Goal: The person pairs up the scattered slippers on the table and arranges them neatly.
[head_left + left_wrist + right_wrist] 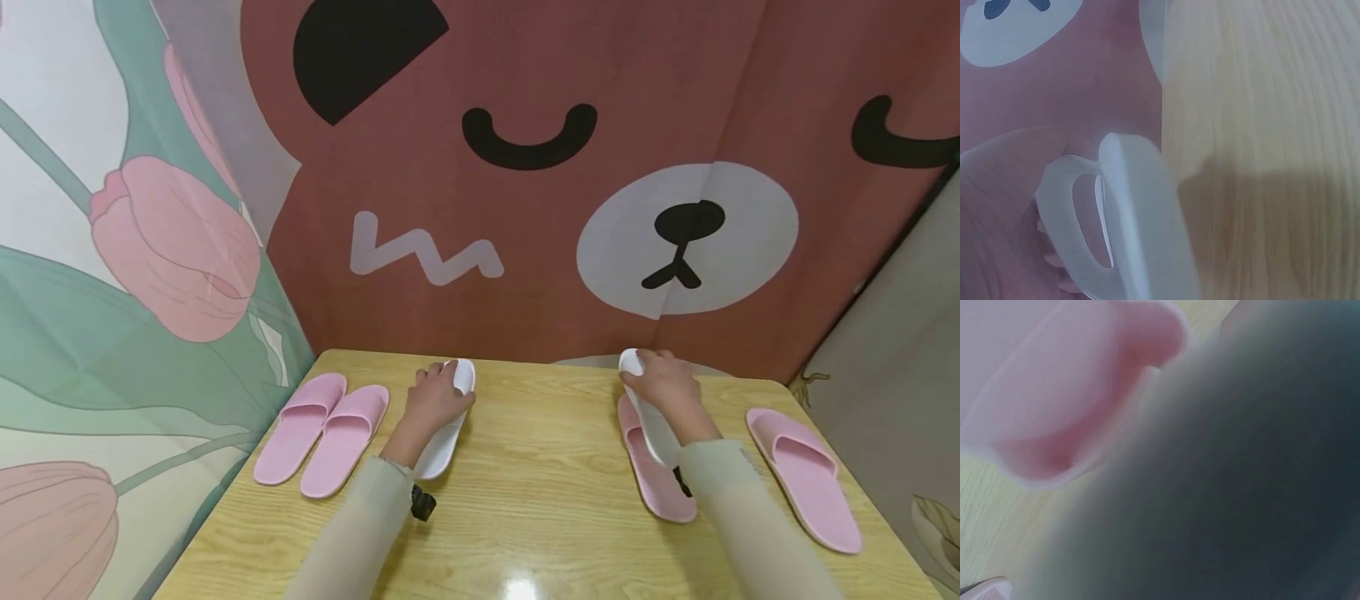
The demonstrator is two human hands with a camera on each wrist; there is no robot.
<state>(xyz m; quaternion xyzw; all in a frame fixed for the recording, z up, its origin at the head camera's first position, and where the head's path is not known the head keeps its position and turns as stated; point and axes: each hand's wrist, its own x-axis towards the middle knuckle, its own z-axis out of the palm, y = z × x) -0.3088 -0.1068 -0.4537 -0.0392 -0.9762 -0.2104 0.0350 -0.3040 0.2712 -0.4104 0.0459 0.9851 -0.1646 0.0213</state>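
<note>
My left hand [435, 400] grips a white slipper [441, 450] by its toe end, near the table's back edge. The left wrist view has this slipper [1150, 225] tilted on its side, with the hand's palm against its strap. Farther right, my right hand [663, 387] holds a second white slipper [651, 425] near its toe. That one overlaps a pink slipper [667, 496] lying beneath it on the wooden table [540, 467]. In the right wrist view a pink slipper [1035, 381] appears at upper left, while a dark blur covers most of the rest.
Two pink slippers [296, 446] lie side by side on the table's left part, toes toward the back. Another pink slipper [821, 500] is near the right edge. A cloth backdrop [525, 292] with a bear print hangs behind the table, and a flower-print cloth [180, 250] at left.
</note>
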